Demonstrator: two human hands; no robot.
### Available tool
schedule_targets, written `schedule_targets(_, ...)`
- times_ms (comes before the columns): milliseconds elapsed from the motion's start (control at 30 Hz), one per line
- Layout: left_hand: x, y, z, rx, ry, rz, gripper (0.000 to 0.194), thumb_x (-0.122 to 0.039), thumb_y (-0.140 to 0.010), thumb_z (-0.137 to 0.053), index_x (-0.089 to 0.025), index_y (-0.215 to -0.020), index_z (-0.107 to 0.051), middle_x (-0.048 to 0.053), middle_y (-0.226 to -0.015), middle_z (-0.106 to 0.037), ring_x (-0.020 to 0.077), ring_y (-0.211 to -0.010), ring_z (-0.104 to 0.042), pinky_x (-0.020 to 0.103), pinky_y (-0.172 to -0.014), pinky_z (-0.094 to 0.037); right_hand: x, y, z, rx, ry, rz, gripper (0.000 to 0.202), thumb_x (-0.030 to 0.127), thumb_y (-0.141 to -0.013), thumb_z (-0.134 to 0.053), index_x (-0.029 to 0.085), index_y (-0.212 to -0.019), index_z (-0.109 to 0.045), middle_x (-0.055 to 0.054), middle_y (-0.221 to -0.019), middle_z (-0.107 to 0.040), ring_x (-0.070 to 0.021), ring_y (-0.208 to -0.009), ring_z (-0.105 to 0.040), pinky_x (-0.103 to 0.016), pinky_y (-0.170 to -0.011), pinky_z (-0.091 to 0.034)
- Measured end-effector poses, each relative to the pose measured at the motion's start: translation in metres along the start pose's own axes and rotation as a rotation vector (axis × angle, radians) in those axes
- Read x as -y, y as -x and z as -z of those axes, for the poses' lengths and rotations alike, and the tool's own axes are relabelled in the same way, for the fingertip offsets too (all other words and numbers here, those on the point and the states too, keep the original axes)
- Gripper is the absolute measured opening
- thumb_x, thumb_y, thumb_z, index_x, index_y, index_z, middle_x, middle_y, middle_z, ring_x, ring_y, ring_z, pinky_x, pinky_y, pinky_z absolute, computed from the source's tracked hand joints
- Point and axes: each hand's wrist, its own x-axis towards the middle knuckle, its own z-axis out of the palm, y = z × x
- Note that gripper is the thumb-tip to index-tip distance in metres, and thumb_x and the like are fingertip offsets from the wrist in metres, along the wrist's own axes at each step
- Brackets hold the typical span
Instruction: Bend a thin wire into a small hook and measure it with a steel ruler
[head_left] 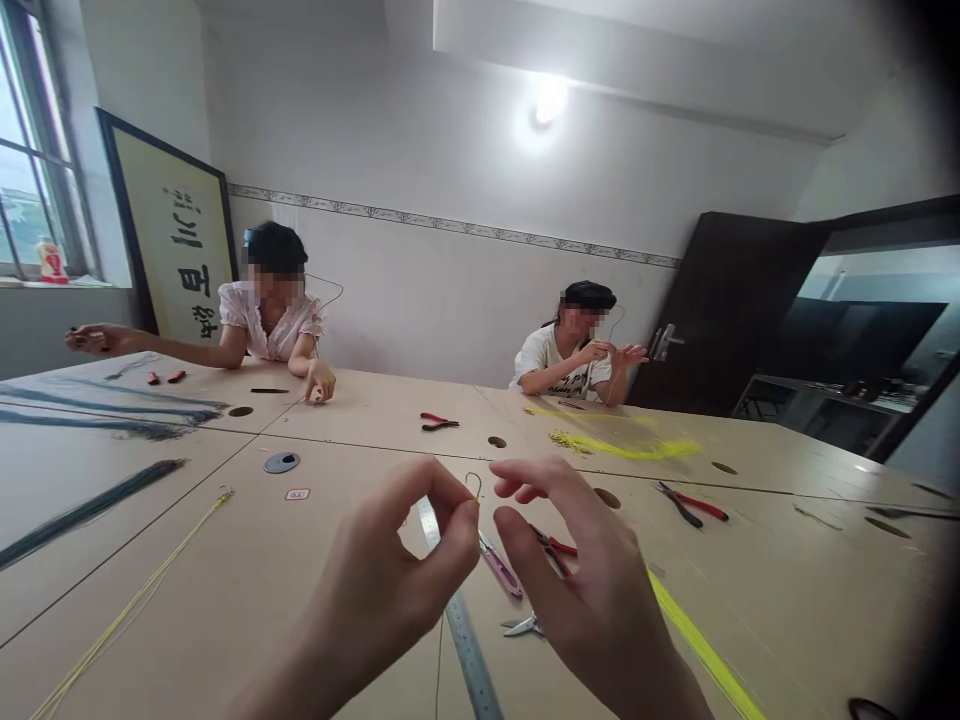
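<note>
My left hand (409, 550) pinches the shank of a small dark fish hook (473, 482) between thumb and forefinger, its curved bend pointing up. A trace of yellow shows at the pinch. Just to the right, my right hand (581, 570) is raised with thumb and fingers apart, holding nothing. Beneath the hands on the table lie a steel ruler (466, 640), pink-handled thread snips (501, 568), red-and-black pliers (553, 548) partly hidden by my right hand, and a silver cutting tool (523, 627), also partly covered.
Yellow line bundles lie at left (142, 595) and right (705, 640). More pliers (690, 505) rest right, another pair (438, 422) farther back. Dark blue-green strands (90, 510) lie left. Across the table (360, 480) sit two people (274, 310) (574, 350), hands at work.
</note>
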Motion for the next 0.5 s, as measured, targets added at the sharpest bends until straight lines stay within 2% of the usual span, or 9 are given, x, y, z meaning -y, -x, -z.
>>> schedule_targets(133, -0.002, 0.002, -0.002, -0.023, -0.095, -0.092, 0.017, -0.013, -0.079, -0.05, -0.019, -0.064, -0.05, -0.008, -0.057, -0.052, 0.005, -0.054, -0.049, 0.014, -0.052, -0.04, 0.001, 0.0, -0.004, 0.013, -0.069, 0.018, 0.013, 0.02, -0.089, -0.05, 0.019, -0.099, -0.058, -0.002, -0.085, -0.063, -0.0135, -0.079, -0.061, -0.026, -0.069, -0.056)
schedule_targets(300, -0.002, 0.005, -0.003, -0.067, -0.203, -0.237, 0.018, -0.01, -0.079, -0.048, -0.019, -0.063, -0.048, -0.007, -0.058, -0.05, 0.0043, -0.053, -0.05, 0.013, -0.052, -0.041, 0.005, -0.001, -0.002, -0.023, -0.138, 0.08, 0.012, 0.01, -0.086, -0.049, 0.018, -0.083, -0.058, 0.0, -0.078, -0.061, -0.0093, -0.074, -0.059, -0.018, -0.064, -0.052)
schedule_targets(400, 0.0, 0.008, -0.002, -0.071, -0.294, -0.3, 0.019, -0.009, -0.08, -0.046, -0.02, -0.065, -0.046, -0.008, -0.057, -0.05, 0.0042, -0.051, -0.051, 0.012, -0.051, -0.042, 0.005, -0.001, -0.003, -0.039, -0.12, 0.101, 0.012, 0.008, -0.085, -0.05, 0.017, -0.081, -0.057, -0.001, -0.076, -0.06, -0.0107, -0.072, -0.059, -0.021, -0.063, -0.052)
schedule_targets(500, -0.001, 0.012, -0.002, -0.032, -0.293, -0.274, 0.019, -0.012, -0.082, -0.046, -0.021, -0.065, -0.045, -0.008, -0.059, -0.052, 0.0042, -0.054, -0.054, 0.012, -0.052, -0.043, 0.004, 0.0, -0.003, -0.076, -0.068, 0.211, 0.012, 0.006, -0.085, -0.05, 0.017, -0.082, -0.055, -0.003, -0.075, -0.059, -0.013, -0.072, -0.057, -0.025, -0.062, -0.052)
